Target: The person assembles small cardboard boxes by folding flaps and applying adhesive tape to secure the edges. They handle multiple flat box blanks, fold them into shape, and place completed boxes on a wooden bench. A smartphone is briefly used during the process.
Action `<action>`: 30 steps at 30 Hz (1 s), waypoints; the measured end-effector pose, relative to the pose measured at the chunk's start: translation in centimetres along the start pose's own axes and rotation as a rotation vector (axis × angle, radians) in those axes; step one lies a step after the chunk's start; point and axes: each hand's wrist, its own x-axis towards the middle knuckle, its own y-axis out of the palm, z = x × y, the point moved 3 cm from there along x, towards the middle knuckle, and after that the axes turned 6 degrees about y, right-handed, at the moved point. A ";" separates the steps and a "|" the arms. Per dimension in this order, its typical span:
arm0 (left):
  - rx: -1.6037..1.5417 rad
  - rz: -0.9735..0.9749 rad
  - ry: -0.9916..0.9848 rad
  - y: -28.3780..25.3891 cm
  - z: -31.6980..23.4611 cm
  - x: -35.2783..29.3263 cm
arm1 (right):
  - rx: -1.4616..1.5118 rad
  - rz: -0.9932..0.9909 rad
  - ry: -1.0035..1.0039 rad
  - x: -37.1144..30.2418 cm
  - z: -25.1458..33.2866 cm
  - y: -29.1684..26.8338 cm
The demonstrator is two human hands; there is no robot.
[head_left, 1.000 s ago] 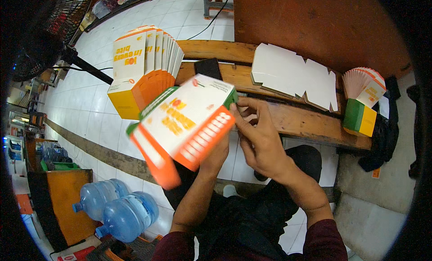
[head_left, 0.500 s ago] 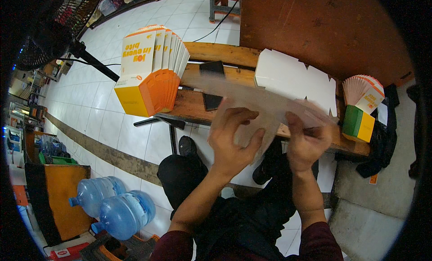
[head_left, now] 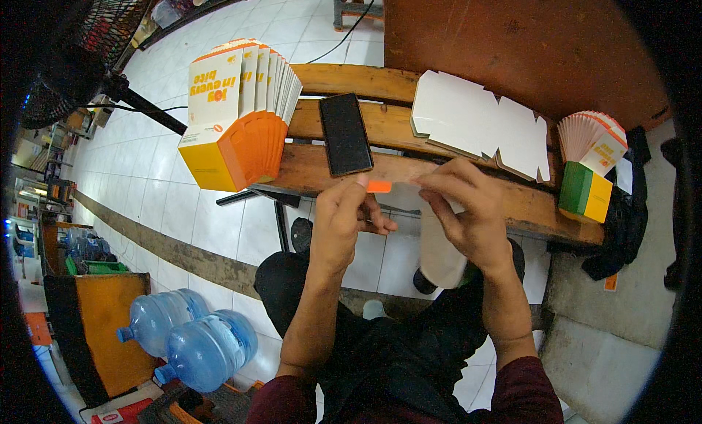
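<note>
My left hand is closed in a pinch on a pale carton piece, at its small bright orange end. My right hand has thumb and forefinger pinched near the other end of the same piece. Below its fingers hangs a pale, round-ended part, smeared by motion; whether it belongs to the same piece I cannot tell. Both hands are above my lap at the bench's front edge. A black phone lies on the wooden bench just beyond my left hand.
Fanned orange-and-white cartons stand at the bench's left. White flat card blanks lie stacked right of the middle, with green-and-yellow cartons at the right end. Blue water bottles lie on the left floor; a fan stands far left.
The pale piece, broad and blurred between my hands before, now shows narrow with an orange end. My left hand has shifted left and my right hand slightly left. The phone is uncovered.
</note>
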 end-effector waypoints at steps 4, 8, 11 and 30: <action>0.044 -0.076 0.078 1.9 -0.2 -0.4 | 0.090 -0.200 0.116 0.3 -0.9 -0.6; -0.100 -0.086 0.125 2.4 -0.6 -0.1 | 0.134 -0.145 0.116 0.3 -1.0 -0.4; -0.185 -0.041 -0.033 1.0 -1.0 0.0 | 0.057 -0.054 -0.063 0.2 -0.2 0.0; 0.626 -0.320 0.846 3.4 -1.8 -1.3 | 0.254 -0.121 0.343 0.0 -0.8 0.1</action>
